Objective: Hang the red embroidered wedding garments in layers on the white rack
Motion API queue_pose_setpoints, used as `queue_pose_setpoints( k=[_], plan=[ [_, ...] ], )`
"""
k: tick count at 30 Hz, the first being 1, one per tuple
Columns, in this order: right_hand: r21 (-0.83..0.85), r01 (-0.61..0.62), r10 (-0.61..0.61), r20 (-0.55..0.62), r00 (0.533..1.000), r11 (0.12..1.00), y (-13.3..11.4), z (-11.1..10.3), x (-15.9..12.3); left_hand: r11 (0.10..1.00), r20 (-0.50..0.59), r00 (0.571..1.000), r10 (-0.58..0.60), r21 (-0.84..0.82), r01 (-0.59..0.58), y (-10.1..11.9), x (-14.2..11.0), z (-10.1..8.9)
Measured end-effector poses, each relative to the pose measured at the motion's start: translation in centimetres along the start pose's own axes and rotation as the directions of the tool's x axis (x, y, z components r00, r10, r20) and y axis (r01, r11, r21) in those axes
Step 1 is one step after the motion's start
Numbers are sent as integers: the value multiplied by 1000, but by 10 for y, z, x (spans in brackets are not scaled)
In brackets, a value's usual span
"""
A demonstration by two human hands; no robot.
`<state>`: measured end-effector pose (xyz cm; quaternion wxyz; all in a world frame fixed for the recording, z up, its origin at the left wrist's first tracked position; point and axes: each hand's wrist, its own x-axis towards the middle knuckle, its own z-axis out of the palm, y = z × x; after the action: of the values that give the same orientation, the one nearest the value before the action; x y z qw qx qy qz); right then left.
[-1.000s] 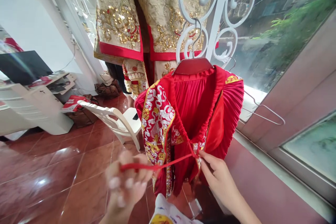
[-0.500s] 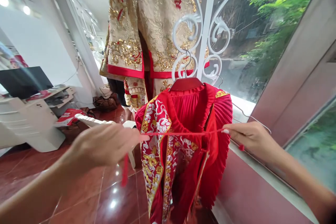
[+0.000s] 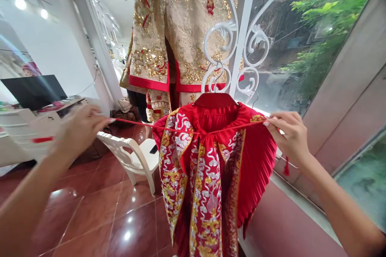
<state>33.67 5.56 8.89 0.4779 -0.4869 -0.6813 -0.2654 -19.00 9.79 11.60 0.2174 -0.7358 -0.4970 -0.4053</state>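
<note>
A red embroidered skirt, with silver and gold motifs and pleated sides, hangs by its gathered waist on a red hanger. Out to the left, my left hand, a little blurred, pinches one end of the skirt's thin red drawstring. On the opposite side my right hand pinches the other end. The cord runs taut across the front of the waist, which is bunched at the middle. A small red tassel dangles below my right hand.
Behind hangs a cream jacket with gold sequins and red trim. A white scrolled metal stand holds the hanger beside the window. A white chair with a dark phone on it stands left. Farther left is a desk with a monitor.
My hands have moved apart and upward, the left one farther. The drawstring is drawn out longer, and the skirt's waist has gathered together, with its front panel turned toward me.
</note>
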Motion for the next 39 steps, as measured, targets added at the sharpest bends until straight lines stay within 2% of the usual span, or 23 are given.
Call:
queue_pose_setpoints(
  k=[2, 4, 5, 7, 9, 11, 12, 13, 15, 16, 18, 21, 25, 27, 30, 32, 35, 36, 37, 39],
  plan=[
    [111, -56, 50, 55, 997, 992, 6, 14, 11, 997, 19, 1000, 6, 77, -7, -10, -3, 24],
    [245, -191, 150, 175, 973, 951, 11, 22, 15, 996, 55, 998, 24, 90, -29, -11, -8, 41],
    [267, -255, 198, 220, 955, 929, 13, 24, 14, 996, 73, 997, 29, 82, -35, -8, -10, 45],
    [230, -313, 261, 231, 937, 921, 11, 24, 10, 996, 74, 997, 14, 90, -21, 9, -13, 44],
    [173, -300, 265, 197, 944, 938, 4, 22, 6, 991, -33, 999, -41, 124, 44, 41, -14, 36],
    [177, -279, 249, 175, 953, 944, -7, 21, 2, 985, -218, 971, -95, 122, 124, 87, -13, 33],
    [194, -277, 246, 169, 954, 941, -13, 22, 1, 991, -239, 968, -80, 84, 103, 113, -13, 35],
    [208, -277, 247, 160, 956, 938, -18, 23, -1, 998, -221, 975, -28, 41, 38, 139, -12, 41],
    [215, -256, 232, 132, 964, 942, -29, 26, -4, 987, -85, 986, 146, -52, -151, 185, -10, 60],
    [199, -234, 213, 122, 969, 952, -33, 28, -6, 972, 6, 977, 212, -100, -211, 203, -8, 71],
    [110, -172, 159, 117, 980, 979, -40, 33, -10, 957, 128, 955, 267, -150, -247, 224, -3, 90],
    [-102, -94, 112, 183, 977, 990, -48, 38, -16, 954, 279, 912, 300, -93, -285, 224, 7, 101],
    [-280, 16, 46, 213, 976, 960, -66, 44, -23, 896, 475, 798, 371, 42, -442, 204, 14, 93],
    [-264, 129, -56, 266, 962, 956, -78, 47, -24, 873, 506, 777, 376, 88, -480, 200, 14, 90],
    [-145, 266, -194, 385, 902, 953, -90, 55, -24, 864, 502, 775, 385, 100, -494, 202, 12, 90],
    [-73, 282, -217, 469, 856, 957, -91, 62, -24, 880, 505, 777, 377, 66, -470, 203, 11, 91],
    [-25, 205, -152, 587, 796, 978, -87, 71, -20, 911, 533, 760, 373, -52, -410, 204, 17, 90],
    [-24, 161, -117, 588, 800, 987, -86, 72, -16, 919, 553, 745, 374, -114, -377, 205, 22, 89],
    [-27, 112, -78, 554, 829, 993, -85, 73, -11, 926, 575, 727, 375, -190, -327, 207, 28, 88],
    [-36, 8, 6, 380, 925, 999, -86, 69, 3, 913, 605, 702, 375, -371, -168, 211, 42, 86]
  ],
)
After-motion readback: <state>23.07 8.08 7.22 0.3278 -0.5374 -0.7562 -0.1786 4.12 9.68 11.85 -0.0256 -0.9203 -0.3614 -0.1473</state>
